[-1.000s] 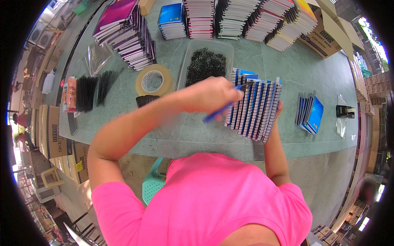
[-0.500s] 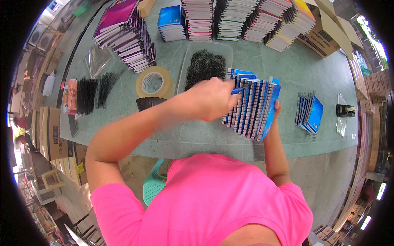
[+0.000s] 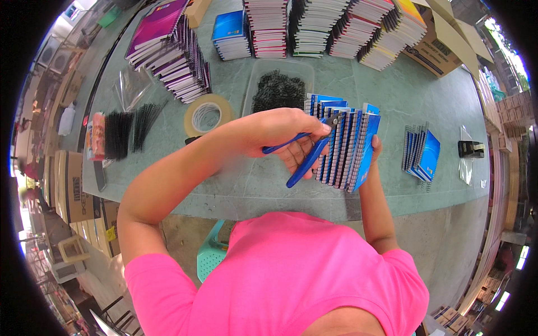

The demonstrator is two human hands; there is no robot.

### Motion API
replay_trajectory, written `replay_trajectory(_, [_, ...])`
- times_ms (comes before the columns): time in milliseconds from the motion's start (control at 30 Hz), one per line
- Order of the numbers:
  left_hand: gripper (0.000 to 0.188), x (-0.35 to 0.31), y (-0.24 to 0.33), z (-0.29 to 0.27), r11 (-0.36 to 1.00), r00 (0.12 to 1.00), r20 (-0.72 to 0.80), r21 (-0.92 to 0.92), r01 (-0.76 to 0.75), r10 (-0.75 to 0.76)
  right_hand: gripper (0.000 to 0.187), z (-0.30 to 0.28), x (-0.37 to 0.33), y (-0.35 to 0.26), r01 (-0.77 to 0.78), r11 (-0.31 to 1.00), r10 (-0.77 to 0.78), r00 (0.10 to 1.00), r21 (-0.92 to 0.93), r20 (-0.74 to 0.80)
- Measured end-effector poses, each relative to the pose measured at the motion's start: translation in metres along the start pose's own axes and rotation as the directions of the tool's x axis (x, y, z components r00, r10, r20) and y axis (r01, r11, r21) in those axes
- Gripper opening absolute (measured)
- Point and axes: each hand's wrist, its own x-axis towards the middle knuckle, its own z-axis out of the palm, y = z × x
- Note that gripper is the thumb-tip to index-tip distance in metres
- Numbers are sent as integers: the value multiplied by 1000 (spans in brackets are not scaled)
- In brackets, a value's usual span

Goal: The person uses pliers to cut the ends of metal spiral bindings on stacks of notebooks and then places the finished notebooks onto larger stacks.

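Observation:
Blue-handled cutting pliers (image 3: pixel 310 163) are in my left hand (image 3: pixel 286 131), their handles spread and several fingers between and around them. The dark jaws rest by the wire spirals at the upper left part of a bundle of blue spiral notebooks (image 3: pixel 353 151). My right hand (image 3: pixel 376 147) grips this bundle from its right side, with most of its fingers hidden behind the covers. The notebooks stand on edge, tilted, spirals facing me. Behind my left hand sits a clear plastic tub (image 3: pixel 252 73) of black wire clippings (image 3: pixel 278 89).
Tall notebook stacks (image 3: pixel 269 31) line the far side, with purple notebooks (image 3: pixel 179 59) at left. A tape roll (image 3: pixel 206 116) and black spiral coils (image 3: pixel 119 133) lie left. Small blue notebooks (image 3: pixel 423 154), a tape dispenser (image 3: pixel 471 149) and an open carton (image 3: pixel 434 53) are at right.
My left hand has turned over and its fingers have loosened, so the pliers' handles now show, spread apart. The notebook bundle in my right hand has stayed nearly in place.

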Motion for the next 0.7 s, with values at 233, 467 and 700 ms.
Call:
replay_trajectory(233, [40,14,-17,7,273,771,-167,962,-10,614,67,7,2,2,-9,999,6,998,-48,-63])
replay_trajectory(467, [47,-1,7,0,974,993,42,192,-117,111,64,6,2,2,-38,998,42,996,-52,75])
replay_trajectory(700, [37,13,-12,11,133,715,-88,991,-7,693,69,11,-2,3,-22,998,18,998,-62,-61])
